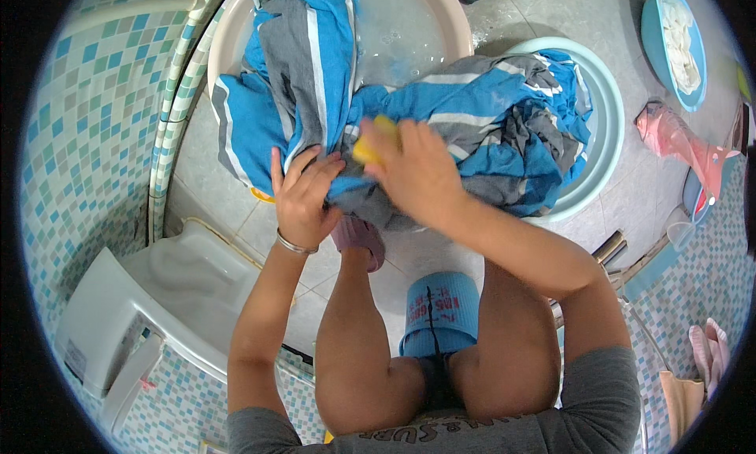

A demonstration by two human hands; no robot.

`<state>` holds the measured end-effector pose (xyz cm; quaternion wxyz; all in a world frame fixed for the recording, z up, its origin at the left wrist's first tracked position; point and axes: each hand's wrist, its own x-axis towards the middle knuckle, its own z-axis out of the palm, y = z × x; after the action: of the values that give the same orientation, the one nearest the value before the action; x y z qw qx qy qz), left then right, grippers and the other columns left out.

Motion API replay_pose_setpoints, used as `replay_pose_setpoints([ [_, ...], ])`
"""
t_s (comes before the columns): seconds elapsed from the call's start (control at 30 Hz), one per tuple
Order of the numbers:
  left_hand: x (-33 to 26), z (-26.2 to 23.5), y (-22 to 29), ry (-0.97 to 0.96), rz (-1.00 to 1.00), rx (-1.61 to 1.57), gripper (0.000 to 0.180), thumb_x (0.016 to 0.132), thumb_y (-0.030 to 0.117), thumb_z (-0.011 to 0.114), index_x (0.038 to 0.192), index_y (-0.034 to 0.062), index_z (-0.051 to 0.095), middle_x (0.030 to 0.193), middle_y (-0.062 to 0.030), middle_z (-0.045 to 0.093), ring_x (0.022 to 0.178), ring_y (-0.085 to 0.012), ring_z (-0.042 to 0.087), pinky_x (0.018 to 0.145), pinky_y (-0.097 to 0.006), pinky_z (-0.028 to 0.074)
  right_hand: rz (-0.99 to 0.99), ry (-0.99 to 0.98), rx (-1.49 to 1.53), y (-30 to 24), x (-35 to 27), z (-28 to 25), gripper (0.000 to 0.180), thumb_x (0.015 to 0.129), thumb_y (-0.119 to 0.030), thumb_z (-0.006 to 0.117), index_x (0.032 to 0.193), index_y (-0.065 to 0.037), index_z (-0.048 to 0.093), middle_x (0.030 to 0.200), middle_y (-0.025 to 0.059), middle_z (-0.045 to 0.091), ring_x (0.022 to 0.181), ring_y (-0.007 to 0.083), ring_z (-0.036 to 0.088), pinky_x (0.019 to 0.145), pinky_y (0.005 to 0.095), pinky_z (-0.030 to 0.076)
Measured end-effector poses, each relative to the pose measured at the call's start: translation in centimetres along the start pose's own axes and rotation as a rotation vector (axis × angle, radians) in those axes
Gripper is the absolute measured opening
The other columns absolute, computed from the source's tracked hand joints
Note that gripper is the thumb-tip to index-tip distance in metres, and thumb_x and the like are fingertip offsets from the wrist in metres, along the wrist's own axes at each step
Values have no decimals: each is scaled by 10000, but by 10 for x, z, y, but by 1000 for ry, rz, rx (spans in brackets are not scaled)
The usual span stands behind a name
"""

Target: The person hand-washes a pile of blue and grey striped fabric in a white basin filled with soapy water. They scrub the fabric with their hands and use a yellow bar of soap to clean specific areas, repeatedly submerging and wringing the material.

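The striped cloth (482, 96) lies bunched from the beige tub (459, 17) at far left across to the pale-blue basin (612, 131) at right. The right hand (417, 166) curls its fingers round a yellow bar (364, 151), blurred, over the cloth's middle. The left hand (303, 194) has its fingers spread on the near edge; whether they pinch any fabric I cannot tell.

The bar could slip free if it or the fingers are wet. The cloth's near folds hang low between the containers, so pulling might drag them onto the floor tiles (244, 229), and uneven weight could draw the cloth into either container.

The pink shoe (361, 243) beneath those folds and the blue bucket (442, 296) between the legs limit room nearby. A white fixture (189, 273) crowds the left; a blue basin (650, 40) stands far right.
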<state>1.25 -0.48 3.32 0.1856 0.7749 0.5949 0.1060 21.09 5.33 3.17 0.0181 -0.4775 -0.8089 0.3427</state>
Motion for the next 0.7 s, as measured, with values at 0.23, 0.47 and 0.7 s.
replay_pose_setpoints([
  [0.23, 61, -7, -13, 111, -169, -254, 361, 670, 233, 752, 912, -11, 645, 768, -216, 630, 732, -377, 625, 647, -410, 503, 54, -122, 1024, 48, 37, -32, 552, 981, -456, 389, 1317, -21, 442, 1256, 201, 525, 1161, 272, 500, 1005, 361, 377],
  [0.47, 143, -1, -30, -166, -582, -601, 342, 822, 324, 687, 888, -11, 665, 688, -160, 631, 611, -240, 618, 562, -331, 474, -62, 307, 904, 42, 46, -77, 499, 970, -325, 475, 1348, -8, 397, 1161, 146, 538, 1045, 254, 532, 921, 346, 427],
  [0.7, 146, 2, 12, 160, -1073, -1639, 370, 907, 341, 581, 989, -13, 654, 846, -88, 675, 723, -184, 631, 649, -287, 507, -12, 631, 135, 16, 76, -4, 685, 802, -325, 662, 1389, -95, 393, 968, 180, 509, 874, 329, 494, 730, 420, 404],
])
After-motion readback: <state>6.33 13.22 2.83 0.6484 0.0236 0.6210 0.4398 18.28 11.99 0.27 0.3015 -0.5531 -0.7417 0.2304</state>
